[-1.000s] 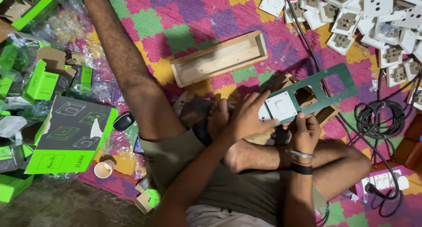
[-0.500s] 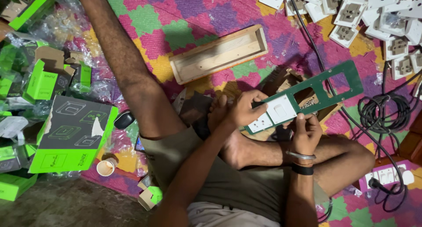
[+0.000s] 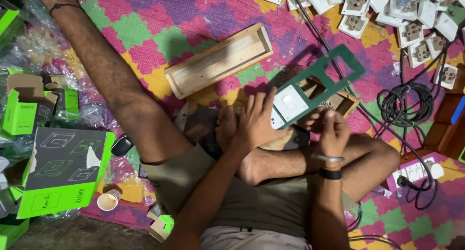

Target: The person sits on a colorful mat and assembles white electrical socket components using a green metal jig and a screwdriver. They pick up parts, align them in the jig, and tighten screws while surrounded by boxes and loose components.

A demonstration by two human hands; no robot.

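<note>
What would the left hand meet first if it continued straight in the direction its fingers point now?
The left hand points up and right, its fingers already at the white switch set in the green frame plate. That switch comes first; beyond the plate lies the small wooden box, though depth is unclear.

Wooden tray (image 3: pixel 220 61), coiled black cable (image 3: pixel 404 104)

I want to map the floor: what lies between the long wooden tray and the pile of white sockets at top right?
In the head view, only bare patchwork mat and one black cable separate the wooden tray from the sockets.
</note>
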